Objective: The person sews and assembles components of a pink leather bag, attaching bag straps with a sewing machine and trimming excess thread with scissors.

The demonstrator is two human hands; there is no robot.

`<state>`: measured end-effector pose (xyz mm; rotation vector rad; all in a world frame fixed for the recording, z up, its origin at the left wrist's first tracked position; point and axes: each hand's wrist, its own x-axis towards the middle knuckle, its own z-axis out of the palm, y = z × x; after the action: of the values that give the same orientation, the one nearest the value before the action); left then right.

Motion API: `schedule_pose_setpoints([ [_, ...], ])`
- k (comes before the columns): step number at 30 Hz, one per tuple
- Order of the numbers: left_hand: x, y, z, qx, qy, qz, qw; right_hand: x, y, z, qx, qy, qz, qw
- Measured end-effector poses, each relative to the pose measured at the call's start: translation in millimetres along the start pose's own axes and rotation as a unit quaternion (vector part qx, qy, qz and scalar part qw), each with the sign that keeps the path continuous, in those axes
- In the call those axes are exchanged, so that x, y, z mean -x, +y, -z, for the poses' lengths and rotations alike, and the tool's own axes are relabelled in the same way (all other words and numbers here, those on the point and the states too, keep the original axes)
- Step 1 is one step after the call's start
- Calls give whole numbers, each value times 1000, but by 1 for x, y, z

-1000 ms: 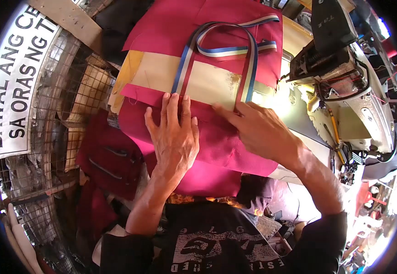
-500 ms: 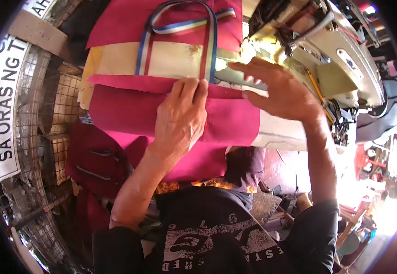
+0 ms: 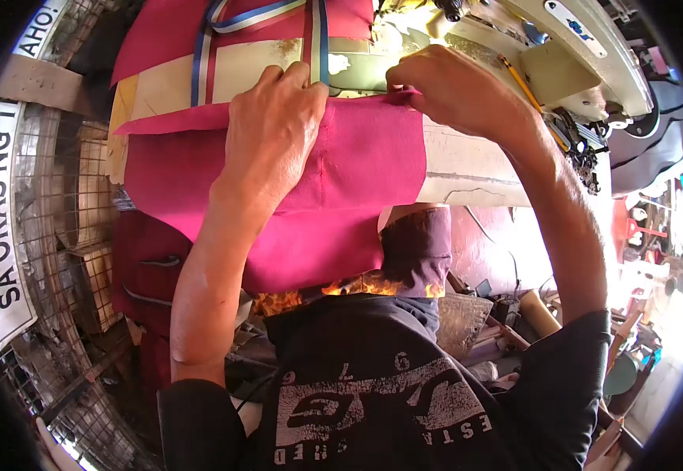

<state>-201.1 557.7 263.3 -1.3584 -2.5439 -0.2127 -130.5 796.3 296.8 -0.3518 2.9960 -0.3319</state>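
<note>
A magenta cloth [image 3: 373, 157] lies over the pale worktop and hangs down toward my lap. My left hand [image 3: 278, 118] is closed on its upper folded edge, beside the lower end of a striped blue, white and red strap [image 3: 322, 39]. With fingers pinched, my right hand [image 3: 435, 82] holds the cloth's upper right corner. The strap loops over another magenta piece [image 3: 168, 35] at the top. Both hands' fingertips are partly hidden.
A sewing machine [image 3: 593, 47] stands at the upper right, with a yellow pencil-like tool [image 3: 520, 81] beside it. Wire mesh [image 3: 51, 180] and a lettered sign [image 3: 3, 259] are at the left. Tools and scraps lie below the worktop's right side.
My right hand has come down from open above the cloth and taken hold of its corner. The cloth, strap and worktop appear shifted up and left in the view.
</note>
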Motion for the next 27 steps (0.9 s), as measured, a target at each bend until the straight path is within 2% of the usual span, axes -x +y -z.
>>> schedule_pose_setpoints([
  [3,-3,-3,-6,21,71,-37,997,-12,-13,14,36,-84,-46,995],
  [6,-6,-3,2,-9,0,-23,1000,-20,-22,26,60,-138,-56,987],
  [9,-6,-6,-1,3,9,-36,999,-24,-17,21,52,-134,-45,989],
  [12,-7,-9,-6,14,67,-63,996,-25,-19,25,35,-156,-66,985],
  [15,-8,-12,-6,21,67,-71,995,-17,5,9,30,-80,17,996],
  [18,-9,-12,-1,27,1,-42,999,-6,15,5,12,-37,38,999],
  [21,-10,-13,4,31,0,-50,998,-2,13,7,-84,-84,-44,992],
  [27,-10,-12,5,36,-15,-43,998,2,15,2,-64,-29,-7,998],
])
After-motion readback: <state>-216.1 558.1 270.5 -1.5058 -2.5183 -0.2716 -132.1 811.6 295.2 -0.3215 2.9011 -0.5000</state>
